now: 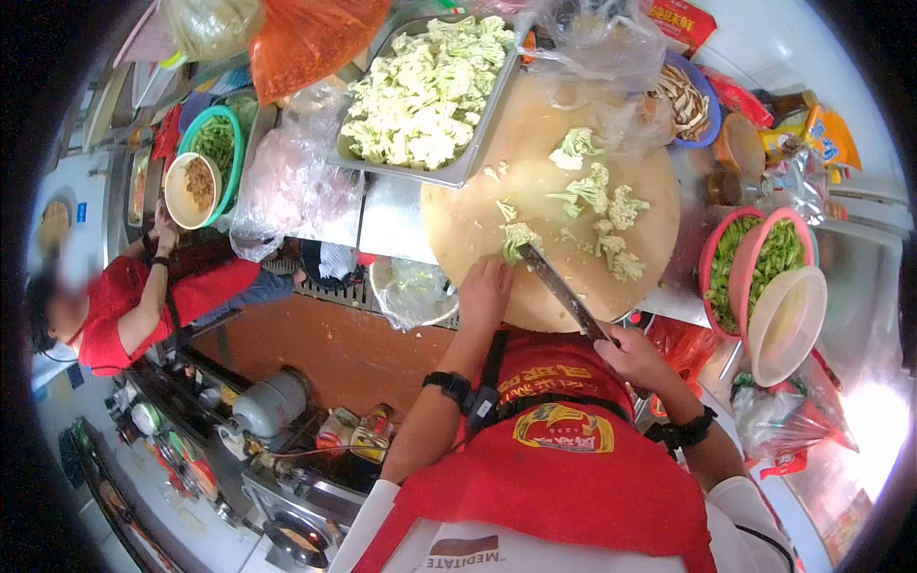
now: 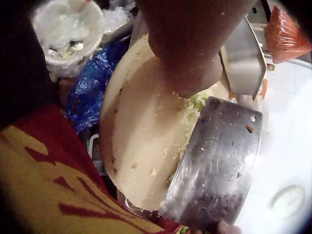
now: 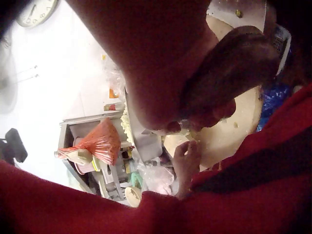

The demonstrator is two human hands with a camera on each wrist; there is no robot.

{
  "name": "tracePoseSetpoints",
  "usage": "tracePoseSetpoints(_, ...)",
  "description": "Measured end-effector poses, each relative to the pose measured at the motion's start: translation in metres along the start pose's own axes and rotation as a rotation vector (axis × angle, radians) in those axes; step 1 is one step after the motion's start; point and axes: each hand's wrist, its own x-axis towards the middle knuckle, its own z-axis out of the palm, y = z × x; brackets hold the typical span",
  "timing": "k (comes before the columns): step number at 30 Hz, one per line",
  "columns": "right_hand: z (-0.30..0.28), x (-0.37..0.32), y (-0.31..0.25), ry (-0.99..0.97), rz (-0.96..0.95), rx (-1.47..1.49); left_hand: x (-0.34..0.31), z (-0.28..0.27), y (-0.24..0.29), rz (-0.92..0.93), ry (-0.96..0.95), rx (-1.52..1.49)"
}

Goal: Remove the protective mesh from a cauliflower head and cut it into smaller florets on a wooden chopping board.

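Note:
The right hand (image 1: 632,355) grips the handle of a cleaver (image 1: 564,292), whose blade tip touches a cauliflower piece (image 1: 521,239) on the round cutting board (image 1: 468,215). Beside that piece is the left hand (image 1: 487,286), its fingertips bent down at the board's near-left part. In the left wrist view the cleaver's broad blade (image 2: 214,161) stands against green cauliflower (image 2: 197,101) by the left hand (image 2: 192,73); its fingertips are hidden. The right wrist view shows the right hand (image 3: 170,97) round the dark handle, and the left hand (image 3: 186,161) beyond. More florets (image 1: 592,191) lie to the right.
A metal tray (image 1: 457,174) heaped with cauliflower overlaps the board's back left. Plastic bags (image 1: 602,48) and a blue bowl (image 1: 712,119) stand behind it. Pink baskets (image 1: 716,277) are at the right. Another person (image 1: 143,296) stands far left, near a bin (image 1: 411,310).

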Motion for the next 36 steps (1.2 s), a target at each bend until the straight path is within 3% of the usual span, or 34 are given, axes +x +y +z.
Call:
tracePoseSetpoints(8,0.005,-0.006,-0.011,0.133,0.029,-0.002,0.004,0.013,0.005,0.024,-0.006,0.085)
tracePoseSetpoints(17,0.015,0.001,-0.021,0.088,-0.034,-0.113,0.007,0.014,0.001,0.068,0.02,0.046)
tracePoseSetpoints(23,0.03,0.009,-0.025,0.124,0.042,-0.194,0.009,0.013,0.001,0.08,0.011,0.023)
tracePoseSetpoints(26,0.042,0.029,0.0,0.287,-0.206,-0.259,0.009,0.013,0.002,0.078,-0.003,0.027)
tracePoseSetpoints(29,0.028,0.046,-0.01,0.16,-0.052,-0.169,0.008,0.014,-0.001,0.096,-0.041,0.035)
tracePoseSetpoints(33,0.006,0.055,0.011,0.046,-0.022,-0.186,0.003,-0.004,0.001,-0.003,-0.122,0.003)
tracePoseSetpoints(36,0.0,0.044,0.03,0.044,-0.091,-0.225,-0.008,-0.034,-0.02,-0.129,-0.005,-0.048)
